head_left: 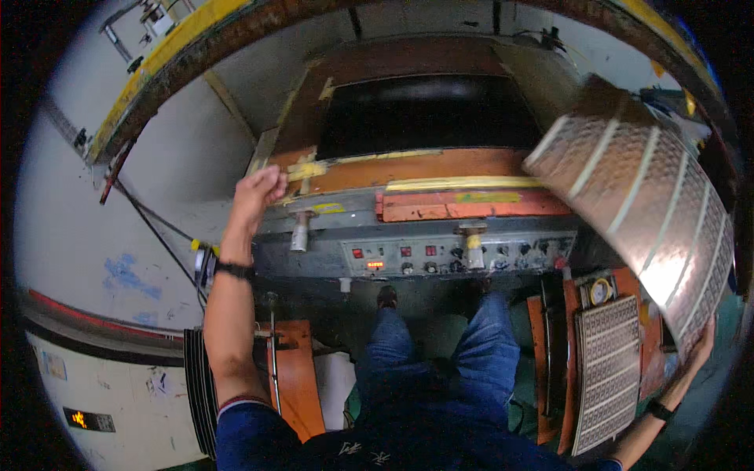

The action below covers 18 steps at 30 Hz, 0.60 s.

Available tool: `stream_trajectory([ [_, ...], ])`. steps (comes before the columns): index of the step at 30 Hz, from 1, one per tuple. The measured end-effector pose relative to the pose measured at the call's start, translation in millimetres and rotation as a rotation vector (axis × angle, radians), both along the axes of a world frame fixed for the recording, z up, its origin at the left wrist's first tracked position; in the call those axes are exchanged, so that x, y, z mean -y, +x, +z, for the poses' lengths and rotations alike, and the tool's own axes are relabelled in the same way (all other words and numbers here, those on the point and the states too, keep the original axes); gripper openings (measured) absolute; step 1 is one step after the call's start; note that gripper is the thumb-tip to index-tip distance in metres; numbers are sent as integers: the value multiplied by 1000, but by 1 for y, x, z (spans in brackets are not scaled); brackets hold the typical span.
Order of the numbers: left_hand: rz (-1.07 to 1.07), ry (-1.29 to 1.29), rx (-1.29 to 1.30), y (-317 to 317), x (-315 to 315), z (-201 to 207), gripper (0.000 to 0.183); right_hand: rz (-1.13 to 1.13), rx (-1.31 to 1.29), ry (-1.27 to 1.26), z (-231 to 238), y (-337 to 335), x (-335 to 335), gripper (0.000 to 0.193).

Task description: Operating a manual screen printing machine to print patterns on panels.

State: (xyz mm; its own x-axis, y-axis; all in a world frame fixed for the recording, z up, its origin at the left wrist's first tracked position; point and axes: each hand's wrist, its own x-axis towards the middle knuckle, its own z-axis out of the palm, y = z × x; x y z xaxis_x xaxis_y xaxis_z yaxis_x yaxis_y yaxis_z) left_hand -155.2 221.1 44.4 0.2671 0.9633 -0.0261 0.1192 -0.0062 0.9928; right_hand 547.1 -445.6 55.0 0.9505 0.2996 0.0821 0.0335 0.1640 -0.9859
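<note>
My right hand (701, 345) grips the lower edge of a large copper-coloured patterned sheet (648, 188) with pale stripes across it. The sheet bows and leans up beside the right end of the machine bed. My left hand (261, 192) is at the bed's front left corner, beside a patch of yellow tape (306, 169). Its fingers are curled closed, and whatever they may hold is hidden. Between my hands lies the brown machine bed (463, 166), with a dark black panel (432, 114) set in it.
A raised frame (173, 67) with yellow edging arches over the bed. Below the bed's front is a control panel (459, 255) with knobs and red switches. Another patterned panel (605, 369) stands at my right, near a round dial (601, 292). An orange board (294, 377) is at my left.
</note>
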Motion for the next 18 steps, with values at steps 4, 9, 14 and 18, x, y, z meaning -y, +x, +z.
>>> stream_trajectory([
  [4,68,-51,-98,15,-87,-16,24,-308,612,-749,-22,130,-8,45],
  [9,23,-5,-204,53,-139,-33,14,-445,741,-918,-48,195,-20,36],
  [14,-265,81,-274,69,-188,-36,9,-531,1137,-1256,-58,207,-6,35],
  [18,-26,-421,-20,80,-211,-45,9,-541,1219,-1174,-57,205,2,36],
])
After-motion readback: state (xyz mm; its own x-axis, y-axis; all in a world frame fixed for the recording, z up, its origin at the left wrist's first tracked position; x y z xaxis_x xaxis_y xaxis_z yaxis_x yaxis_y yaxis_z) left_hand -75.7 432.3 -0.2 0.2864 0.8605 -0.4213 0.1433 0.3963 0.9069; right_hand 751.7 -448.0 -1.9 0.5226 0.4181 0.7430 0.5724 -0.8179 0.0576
